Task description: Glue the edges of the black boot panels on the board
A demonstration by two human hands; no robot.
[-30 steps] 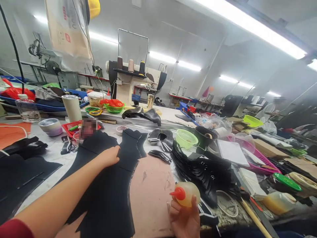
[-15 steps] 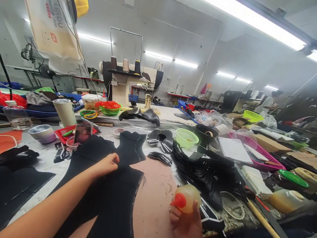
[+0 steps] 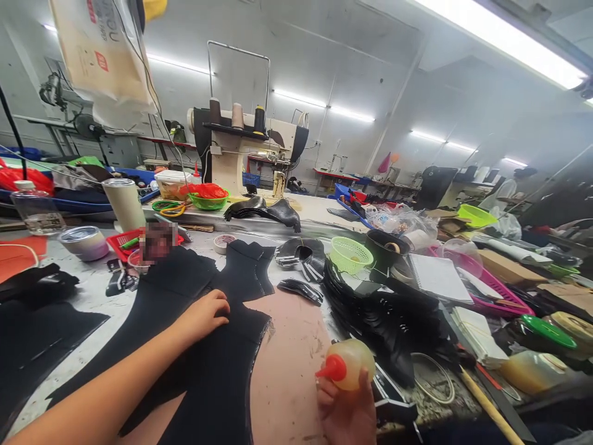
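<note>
My left hand (image 3: 206, 316) rests on black cut material pieces (image 3: 217, 371) laid over a pinkish board (image 3: 287, 371). Its fingers are loosely bent and a little apart, with nothing seen between them. In my right hand (image 3: 347, 411), closed around it, is a translucent squeeze bottle (image 3: 356, 364) of yellowish liquid, its red nozzle pointing left. The bottle is above the right side of the board, apart from the black pieces. Beyond them lies a small black part with white edges (image 3: 301, 290).
Stacked black pieces (image 3: 370, 309) and a light green basket (image 3: 351, 254) stand right of the board. A tape roll (image 3: 224, 243), tumbler (image 3: 124, 205) and lidded cup (image 3: 83, 243) sit farther left. A sewing machine (image 3: 231, 161) is behind; a wooden stick (image 3: 488, 405) lies at right.
My left hand has shifted slightly down on the black material, and its fingers have loosened. The squeeze bottle has tilted a little in my right hand. The view has shifted slightly.
</note>
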